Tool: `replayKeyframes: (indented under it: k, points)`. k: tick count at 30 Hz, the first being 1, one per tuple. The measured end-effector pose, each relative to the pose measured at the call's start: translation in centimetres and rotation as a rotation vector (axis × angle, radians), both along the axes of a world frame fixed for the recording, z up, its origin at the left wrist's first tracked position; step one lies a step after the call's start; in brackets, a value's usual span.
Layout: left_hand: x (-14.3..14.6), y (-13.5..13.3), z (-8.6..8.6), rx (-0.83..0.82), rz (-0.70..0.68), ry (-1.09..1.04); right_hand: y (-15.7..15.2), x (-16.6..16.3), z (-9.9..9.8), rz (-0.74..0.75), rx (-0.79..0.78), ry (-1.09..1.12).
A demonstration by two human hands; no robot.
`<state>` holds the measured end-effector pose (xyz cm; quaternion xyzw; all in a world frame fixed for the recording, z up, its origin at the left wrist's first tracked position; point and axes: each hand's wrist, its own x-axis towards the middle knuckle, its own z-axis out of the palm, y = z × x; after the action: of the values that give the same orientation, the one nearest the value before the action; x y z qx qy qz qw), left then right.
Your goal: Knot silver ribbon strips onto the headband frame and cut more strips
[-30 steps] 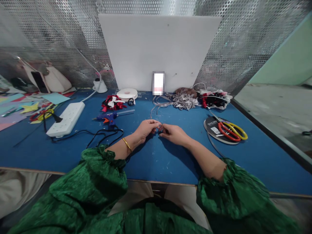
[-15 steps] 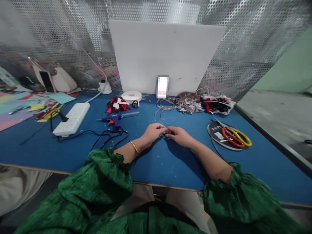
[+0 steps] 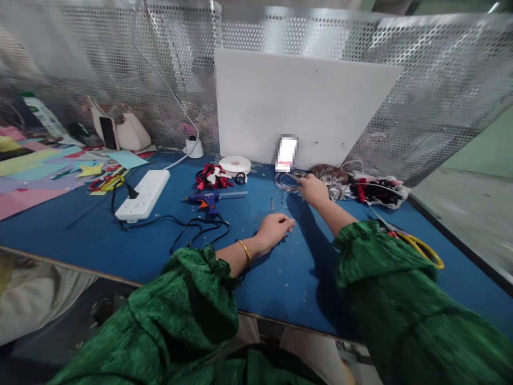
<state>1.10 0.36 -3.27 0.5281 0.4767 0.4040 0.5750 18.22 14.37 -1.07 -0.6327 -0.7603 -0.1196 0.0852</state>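
My right hand (image 3: 313,190) reaches to the back of the blue table (image 3: 80,235) and pinches a loose grey ribbon (image 3: 282,184) lying near the white board (image 3: 304,115). A heap of silver ribbon bows (image 3: 334,182) sits just right of that hand. My left hand (image 3: 274,229) rests on the table nearer to me, fingers curled loosely; what is in them, if anything, I cannot make out. A gold bangle (image 3: 244,252) is on the left wrist. Green sleeves cover both forearms.
A blue glue gun (image 3: 204,200) with a black cord, red-and-white bows (image 3: 212,177) and a white tape roll (image 3: 234,163) lie left of centre. A white power strip (image 3: 138,195) is further left. Yellow-handled scissors (image 3: 420,247) peek out behind my right sleeve. Coloured paper (image 3: 36,176) covers the far left.
My hands, which were together at the table's middle, have parted: the right reached forward to the grey ribbon at the back, the left stayed down. The view has swung leftward.
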Motion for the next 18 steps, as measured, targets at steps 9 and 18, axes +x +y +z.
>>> replayKeyframes:
  k: [9, 18]
  points:
    - [0.0, 0.1, 0.0, -0.006, 0.006, 0.043, 0.7, -0.7, -2.1, 0.023, 0.065, -0.08]
    - [-0.4, 0.1, 0.7, -0.055, 0.009, -0.068, -4.4, 0.1, 0.9, 0.192, 0.509, 0.859]
